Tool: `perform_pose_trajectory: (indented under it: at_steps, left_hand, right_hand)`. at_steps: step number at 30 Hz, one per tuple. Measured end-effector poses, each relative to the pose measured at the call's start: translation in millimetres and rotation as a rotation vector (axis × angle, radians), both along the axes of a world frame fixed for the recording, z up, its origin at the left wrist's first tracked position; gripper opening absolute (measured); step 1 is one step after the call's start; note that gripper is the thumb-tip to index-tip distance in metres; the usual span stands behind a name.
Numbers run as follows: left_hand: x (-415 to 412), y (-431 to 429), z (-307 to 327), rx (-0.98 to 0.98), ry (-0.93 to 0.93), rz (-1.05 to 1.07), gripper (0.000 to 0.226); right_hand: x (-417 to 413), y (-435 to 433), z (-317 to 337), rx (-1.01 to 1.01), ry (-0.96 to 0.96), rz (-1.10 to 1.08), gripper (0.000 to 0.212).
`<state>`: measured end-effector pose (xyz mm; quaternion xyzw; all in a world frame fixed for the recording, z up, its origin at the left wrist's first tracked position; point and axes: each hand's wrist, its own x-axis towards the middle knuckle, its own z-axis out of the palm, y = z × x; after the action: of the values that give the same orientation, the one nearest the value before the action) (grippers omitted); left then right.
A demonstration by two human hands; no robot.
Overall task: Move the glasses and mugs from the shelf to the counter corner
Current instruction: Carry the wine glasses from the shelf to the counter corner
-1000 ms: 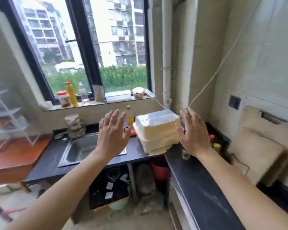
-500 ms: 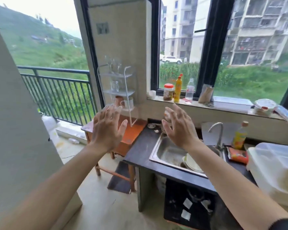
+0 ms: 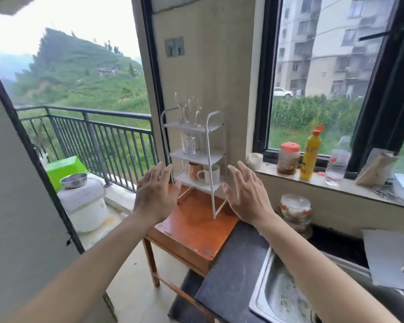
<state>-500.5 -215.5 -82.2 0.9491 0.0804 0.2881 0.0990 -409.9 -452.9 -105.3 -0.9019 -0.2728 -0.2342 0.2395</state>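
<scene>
Head view: left hand [image 3: 155,197] and right hand [image 3: 247,194] raised with fingers spread, empty, either side of white shelf [image 3: 210,141] at back edge of small wooden worktop [image 3: 196,227]. Wine glasses [image 3: 189,109] on top tier, clear glass mug [image 3: 188,143] on middle tier, copper mug [image 3: 193,170] beside cream mug [image 3: 210,174] on bottom tier. Dark counter [image 3: 233,271] with sink [image 3: 282,297] at right.
</scene>
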Motion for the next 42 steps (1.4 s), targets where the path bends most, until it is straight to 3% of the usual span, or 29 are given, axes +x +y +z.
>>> perform_pose_trajectory:
  at_steps: [12,21,27,35,42]
  left_hand:
    - [154,89,15,0.003,-0.016,-0.036,0.061]
    - [310,176,46,-0.184,-0.169,-0.244,0.069]
    - [409,226,78,-0.267,-0.199,-0.413,0.071]
    - [501,238,102,-0.573,-0.207,-0.486,0.083]
    - [546,235,93,-0.624,-0.220,-0.591,0.055]
  right_hand:
    - [158,86,20,0.023,0.007,0.013,0.059]
    - [259,169,69,0.076,-0.176,-0.155,0.060]
    - [319,225,105,0.158,-0.142,-0.278,0.066]
    - [374,269,118,0.183,-0.108,-0.256,0.068]
    - [398,284,105,0.222,-0.028,-0.306,0.063]
